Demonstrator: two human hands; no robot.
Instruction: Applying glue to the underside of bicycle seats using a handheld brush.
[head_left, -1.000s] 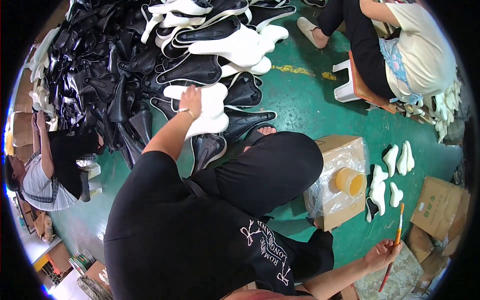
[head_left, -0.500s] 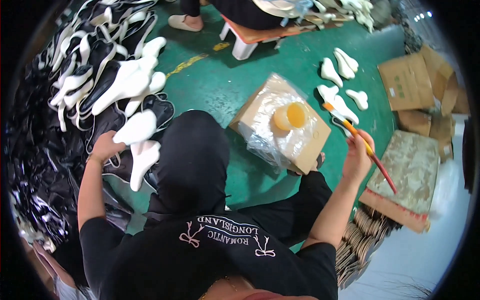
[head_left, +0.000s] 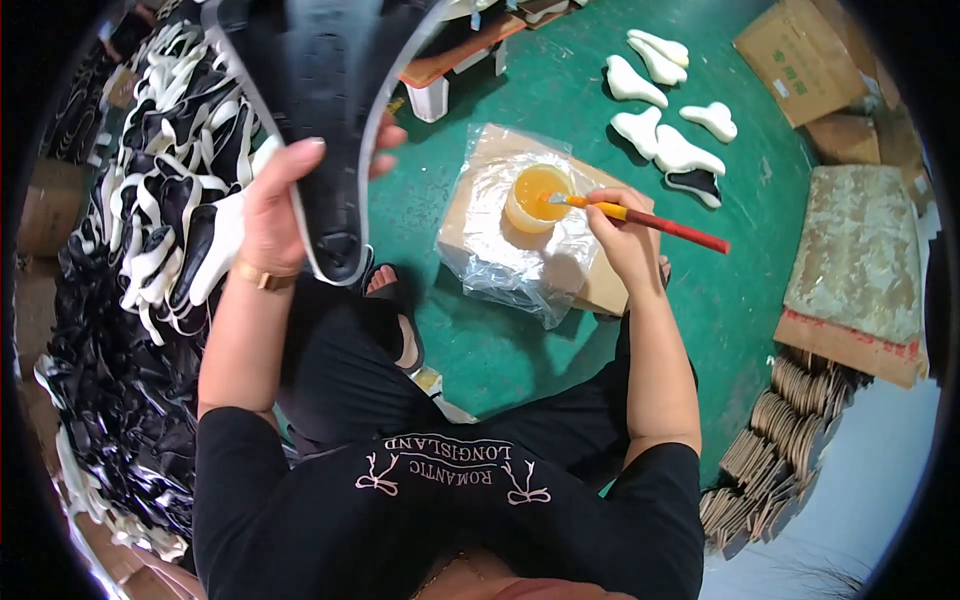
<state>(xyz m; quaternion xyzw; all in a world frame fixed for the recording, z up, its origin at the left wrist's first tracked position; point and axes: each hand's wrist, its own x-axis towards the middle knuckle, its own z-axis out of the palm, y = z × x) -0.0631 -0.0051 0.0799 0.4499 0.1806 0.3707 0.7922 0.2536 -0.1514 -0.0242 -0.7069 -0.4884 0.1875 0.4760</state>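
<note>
My left hand is closed around the narrow end of a bicycle saddle, raised close to the camera. Its dark, hollow-looking side with a white rim faces me, and its wide end runs out of the picture. In my right hand, a paintbrush with a yellow and red handle is pinched between the fingers. The brush's tip is at the mouth of a translucent jar containing amber liquid. That jar stands on a plastic-covered cardboard box.
Several white saddle-shaped pads lie on the green floor beyond the box. A heap of black and white saddle parts fills the left side. Cartons, a stained slab and stacked brown pieces line the right.
My left hand has come up from the pile at left with the bicycle saddle. My right hand has carried the paintbrush leftward to the jar. The head view has shifted.
</note>
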